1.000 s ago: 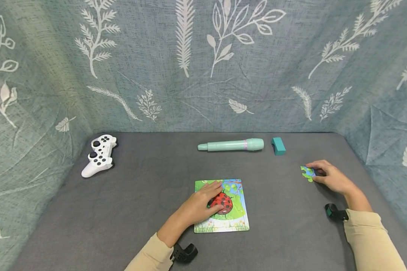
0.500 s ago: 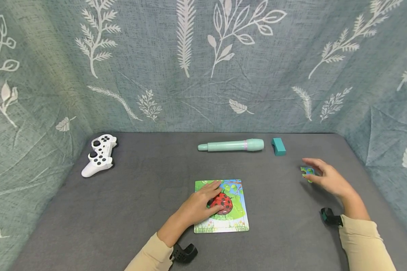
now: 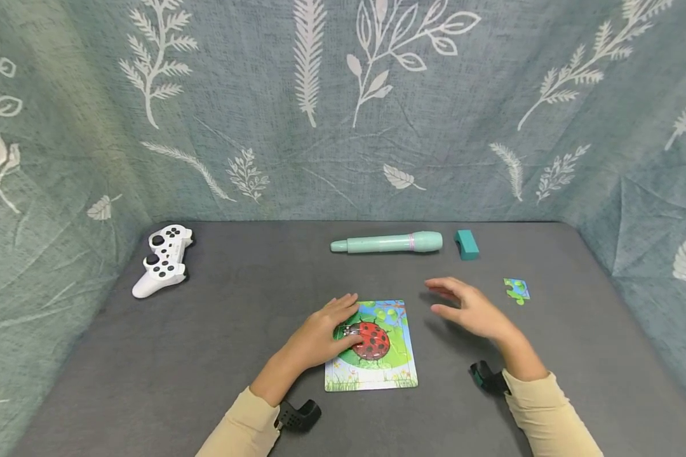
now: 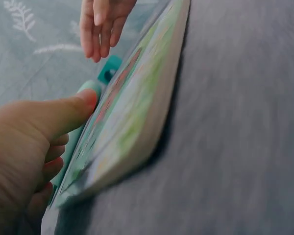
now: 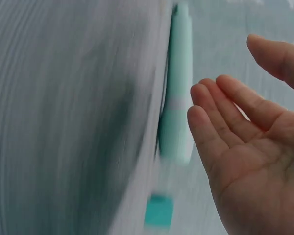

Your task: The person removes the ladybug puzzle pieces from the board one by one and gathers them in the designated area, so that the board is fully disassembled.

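A square ladybug jigsaw puzzle [image 3: 371, 374] lies flat on the grey table. Over its left part is my left hand [image 3: 322, 336], fingers extended and thumb across the ladybug; in the left wrist view the thumb [image 4: 68, 115] reaches over the puzzle's edge. Whether it presses on the surface I cannot tell. To the right of the puzzle, my right hand [image 3: 471, 311] hovers above the table with relaxed fingers and nothing in it; the right wrist view shows its bare palm [image 5: 264, 166]. A loose puzzle piece [image 3: 517, 290], green and blue, lies farther right.
Behind the puzzle lies a mint-green microphone-shaped object [image 3: 385, 243], with a teal arched block [image 3: 467, 245] at its right. A white game controller [image 3: 162, 260] sits at the back left. Patterned curtain [image 3: 343, 114] encloses the table's back and sides.
My right hand has let go of the loose piece, leaving it on the table, and moved left toward the puzzle. My left hand has shifted slightly left on the puzzle.
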`<act>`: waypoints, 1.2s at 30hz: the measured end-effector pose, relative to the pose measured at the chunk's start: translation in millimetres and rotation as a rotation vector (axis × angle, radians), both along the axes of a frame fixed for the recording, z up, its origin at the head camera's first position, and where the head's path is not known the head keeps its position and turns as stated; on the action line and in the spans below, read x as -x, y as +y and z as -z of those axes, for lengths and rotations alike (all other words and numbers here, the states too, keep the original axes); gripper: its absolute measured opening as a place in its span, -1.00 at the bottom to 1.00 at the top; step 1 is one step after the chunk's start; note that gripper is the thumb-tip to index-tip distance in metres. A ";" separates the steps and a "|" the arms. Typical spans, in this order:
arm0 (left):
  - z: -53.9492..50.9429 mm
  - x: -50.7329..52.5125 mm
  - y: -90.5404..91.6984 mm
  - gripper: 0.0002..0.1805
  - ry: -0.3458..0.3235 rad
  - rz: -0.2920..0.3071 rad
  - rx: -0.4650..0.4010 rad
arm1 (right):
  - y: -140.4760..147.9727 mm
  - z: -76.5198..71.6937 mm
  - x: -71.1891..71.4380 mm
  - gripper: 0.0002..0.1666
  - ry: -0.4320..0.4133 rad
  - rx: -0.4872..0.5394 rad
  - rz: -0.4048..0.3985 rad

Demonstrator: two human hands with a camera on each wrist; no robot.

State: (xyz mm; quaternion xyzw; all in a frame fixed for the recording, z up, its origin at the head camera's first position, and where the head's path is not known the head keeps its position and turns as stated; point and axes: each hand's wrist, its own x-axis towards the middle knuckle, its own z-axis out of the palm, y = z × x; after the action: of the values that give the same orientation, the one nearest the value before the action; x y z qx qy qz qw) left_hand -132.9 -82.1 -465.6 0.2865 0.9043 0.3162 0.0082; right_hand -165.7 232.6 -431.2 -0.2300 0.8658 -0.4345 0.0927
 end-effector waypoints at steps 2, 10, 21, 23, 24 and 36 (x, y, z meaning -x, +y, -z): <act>-0.8 0.4 -4.9 -0.29 -0.012 -0.004 0.001 | -15.3 1.2 -0.1 -0.47 -0.009 0.026 -0.035; 5.0 -0.5 -11.0 -0.30 0.014 0.031 0.001 | -64.2 2.2 -2.6 -0.46 -0.058 -0.004 -0.129; 6.9 0.4 -13.0 -0.30 0.019 0.039 0.004 | -90.4 13.3 -10.7 -0.51 0.052 -0.161 -0.083; 6.9 0.5 -12.9 -0.30 0.024 0.042 0.006 | -93.5 16.2 -12.1 -0.52 0.079 -0.173 -0.054; 7.0 0.5 -12.8 -0.30 0.026 0.042 0.009 | -94.9 17.9 -12.7 -0.53 0.088 -0.179 -0.038; 7.5 0.3 -13.1 -0.30 0.022 0.036 0.003 | -106.8 23.8 -17.6 -0.51 0.080 -0.174 0.097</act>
State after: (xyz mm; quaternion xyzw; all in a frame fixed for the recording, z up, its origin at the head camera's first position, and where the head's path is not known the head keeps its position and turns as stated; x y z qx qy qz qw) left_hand -133.2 -95.2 -473.2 0.3063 0.8996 0.3113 0.0043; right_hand -148.1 125.8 -455.0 -0.1960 0.9134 -0.3523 0.0567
